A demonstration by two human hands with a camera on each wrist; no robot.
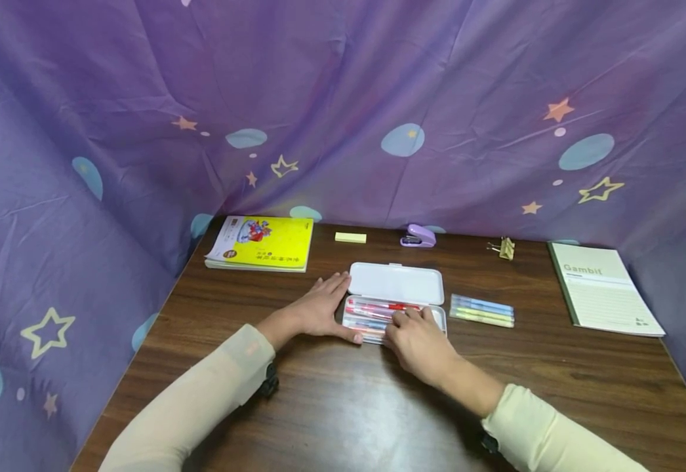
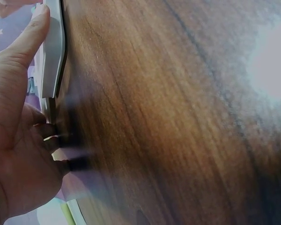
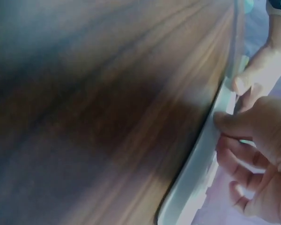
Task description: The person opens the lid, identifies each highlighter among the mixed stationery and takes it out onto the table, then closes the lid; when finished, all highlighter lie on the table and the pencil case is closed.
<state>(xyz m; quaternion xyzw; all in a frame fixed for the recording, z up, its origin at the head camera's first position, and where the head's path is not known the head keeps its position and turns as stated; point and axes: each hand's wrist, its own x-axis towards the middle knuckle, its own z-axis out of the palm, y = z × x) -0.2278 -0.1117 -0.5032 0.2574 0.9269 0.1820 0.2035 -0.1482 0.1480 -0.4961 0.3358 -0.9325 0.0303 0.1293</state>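
Observation:
A white pencil case (image 1: 441, 313) lies on the table with its lid (image 1: 396, 283) folded back. Red pens (image 1: 372, 307) lie along its upper side, with bluish and orange pens (image 1: 368, 326) below them. My left hand (image 1: 319, 308) spreads around the case's left end, fingers extended beside it and thumb at the near corner. Inside the right part of the case, my right hand (image 1: 421, 344) has its fingers bent over the pens. In the right wrist view, its thumb (image 3: 232, 123) touches the near wall (image 3: 192, 173). Whether those fingers grip a pen is hidden.
Blue and yellow highlighters (image 1: 482, 311) lie right of the case. Behind it are a yellow book (image 1: 278, 239), sticky notes (image 1: 351, 237), a purple stapler (image 1: 418, 236) and a binder clip (image 1: 506, 248). A notepad (image 1: 605, 292) lies far right. A purple curtain (image 1: 343, 98) surrounds the table.

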